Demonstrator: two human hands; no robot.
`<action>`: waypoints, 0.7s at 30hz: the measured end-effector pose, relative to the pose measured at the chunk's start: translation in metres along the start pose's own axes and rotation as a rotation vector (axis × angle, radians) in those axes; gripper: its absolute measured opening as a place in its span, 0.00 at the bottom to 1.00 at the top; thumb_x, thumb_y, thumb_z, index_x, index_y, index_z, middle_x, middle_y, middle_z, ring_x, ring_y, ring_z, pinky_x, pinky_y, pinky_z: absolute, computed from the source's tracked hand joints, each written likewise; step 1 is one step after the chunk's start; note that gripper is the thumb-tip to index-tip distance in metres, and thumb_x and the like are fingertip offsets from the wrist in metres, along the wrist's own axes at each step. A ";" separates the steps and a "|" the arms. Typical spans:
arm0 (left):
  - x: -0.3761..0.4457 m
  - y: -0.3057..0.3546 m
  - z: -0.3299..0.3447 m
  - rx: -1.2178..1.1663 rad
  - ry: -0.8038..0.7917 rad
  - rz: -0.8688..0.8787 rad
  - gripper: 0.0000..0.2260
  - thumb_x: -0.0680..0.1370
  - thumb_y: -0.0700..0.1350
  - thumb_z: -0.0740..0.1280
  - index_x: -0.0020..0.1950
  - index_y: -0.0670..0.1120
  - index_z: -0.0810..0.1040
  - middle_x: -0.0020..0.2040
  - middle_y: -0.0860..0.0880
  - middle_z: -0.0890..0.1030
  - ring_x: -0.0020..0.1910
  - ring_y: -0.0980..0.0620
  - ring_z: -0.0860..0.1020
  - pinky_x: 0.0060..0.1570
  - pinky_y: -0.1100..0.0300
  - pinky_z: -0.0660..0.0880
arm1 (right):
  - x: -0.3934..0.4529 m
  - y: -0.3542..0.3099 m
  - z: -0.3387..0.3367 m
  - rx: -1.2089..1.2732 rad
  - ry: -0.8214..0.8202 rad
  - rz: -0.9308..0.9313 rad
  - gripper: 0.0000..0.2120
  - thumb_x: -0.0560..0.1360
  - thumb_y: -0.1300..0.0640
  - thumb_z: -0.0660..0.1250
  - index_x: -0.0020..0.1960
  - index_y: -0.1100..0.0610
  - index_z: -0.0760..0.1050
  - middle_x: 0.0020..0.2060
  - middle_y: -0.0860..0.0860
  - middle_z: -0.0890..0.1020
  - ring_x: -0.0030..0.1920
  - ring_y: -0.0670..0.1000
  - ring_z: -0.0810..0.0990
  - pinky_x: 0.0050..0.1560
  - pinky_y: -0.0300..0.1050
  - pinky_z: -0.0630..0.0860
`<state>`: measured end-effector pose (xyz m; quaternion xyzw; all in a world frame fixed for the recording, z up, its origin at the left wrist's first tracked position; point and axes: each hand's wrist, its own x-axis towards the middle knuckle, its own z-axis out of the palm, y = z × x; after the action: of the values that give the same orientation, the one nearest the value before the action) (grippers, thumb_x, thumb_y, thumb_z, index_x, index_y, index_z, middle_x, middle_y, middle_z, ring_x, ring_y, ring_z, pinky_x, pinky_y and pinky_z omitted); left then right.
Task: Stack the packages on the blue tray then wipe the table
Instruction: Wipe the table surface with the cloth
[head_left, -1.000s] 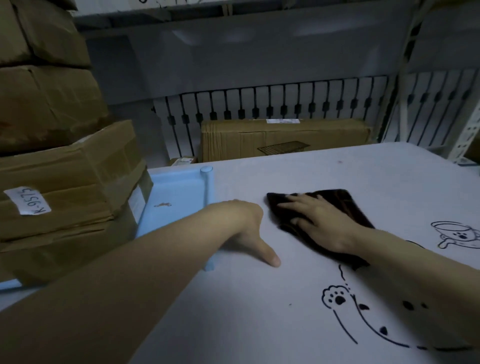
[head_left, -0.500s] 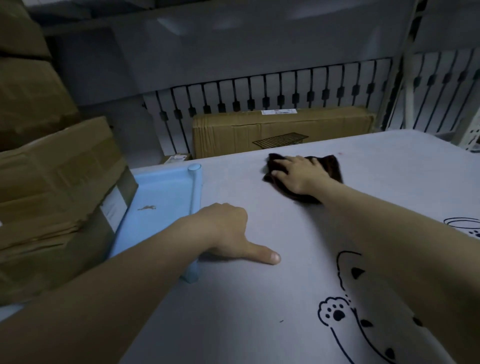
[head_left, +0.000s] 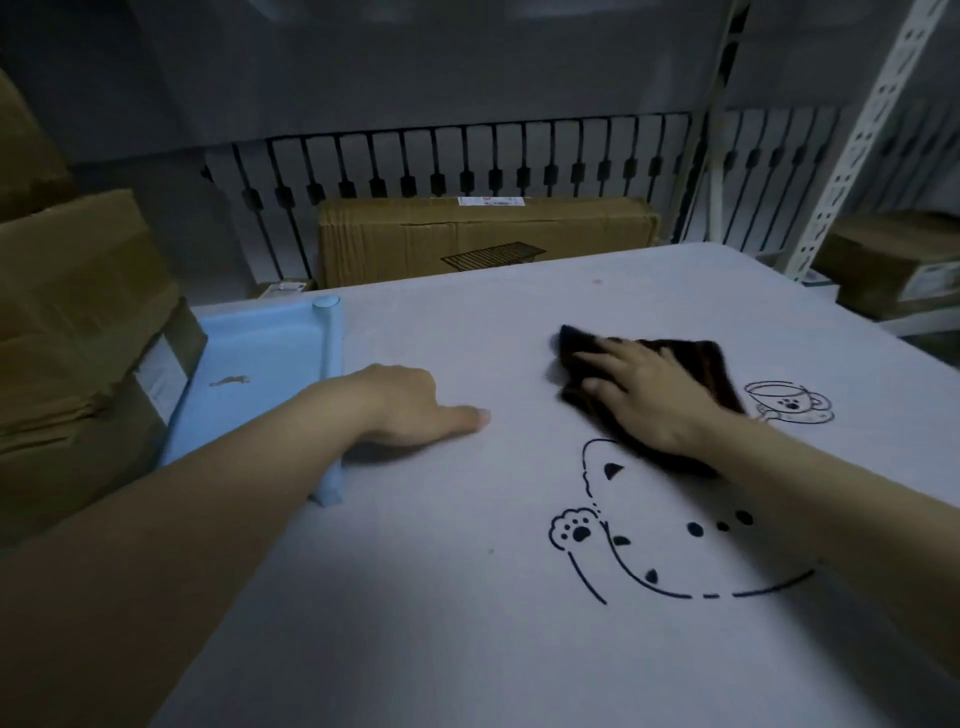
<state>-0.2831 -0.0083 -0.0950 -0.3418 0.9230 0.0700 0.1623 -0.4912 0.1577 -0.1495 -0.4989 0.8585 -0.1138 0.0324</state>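
Observation:
Brown cardboard packages (head_left: 78, 332) stand stacked on the blue tray (head_left: 260, 358) at the left. A dark cloth (head_left: 691, 364) lies on the white table (head_left: 441, 623) with its black cat drawings. My right hand (head_left: 644, 395) presses flat on the cloth, fingers spread. My left hand (head_left: 410, 410) rests on the table just right of the tray's rim, its thumb stretched out along the surface and its fingers tucked under and hidden.
A long cardboard box (head_left: 483, 234) leans behind the table's far edge against a black-barred rail. A metal shelf post (head_left: 857, 135) and more boxes (head_left: 893, 260) stand at the right. A small scrap (head_left: 228, 381) lies in the tray.
My right hand slid the cloth from the middle to the far edge, then back toward me and to the right. My left hand stayed beside the tray.

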 end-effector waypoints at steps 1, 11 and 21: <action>0.002 0.001 0.000 -0.029 0.009 -0.015 0.39 0.75 0.73 0.52 0.73 0.44 0.69 0.72 0.44 0.71 0.67 0.43 0.71 0.59 0.55 0.67 | -0.017 -0.021 0.003 0.009 -0.028 -0.095 0.23 0.83 0.44 0.52 0.77 0.43 0.61 0.80 0.47 0.57 0.79 0.51 0.52 0.77 0.59 0.48; 0.005 0.007 0.009 -0.021 0.035 -0.079 0.35 0.81 0.65 0.47 0.76 0.40 0.63 0.76 0.40 0.66 0.72 0.40 0.67 0.69 0.53 0.63 | -0.138 -0.083 0.009 0.132 -0.239 -0.894 0.21 0.80 0.49 0.62 0.73 0.47 0.71 0.78 0.45 0.63 0.79 0.44 0.52 0.79 0.51 0.44; 0.041 0.058 0.017 0.000 0.128 0.116 0.32 0.80 0.66 0.47 0.81 0.54 0.46 0.82 0.47 0.44 0.80 0.42 0.44 0.78 0.47 0.44 | -0.035 0.132 -0.029 -0.052 0.081 0.325 0.23 0.83 0.44 0.50 0.77 0.45 0.61 0.78 0.50 0.62 0.77 0.54 0.59 0.76 0.62 0.51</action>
<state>-0.3458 0.0144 -0.1239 -0.2916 0.9497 0.0575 0.0988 -0.5909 0.2558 -0.1535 -0.3491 0.9312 -0.1047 0.0028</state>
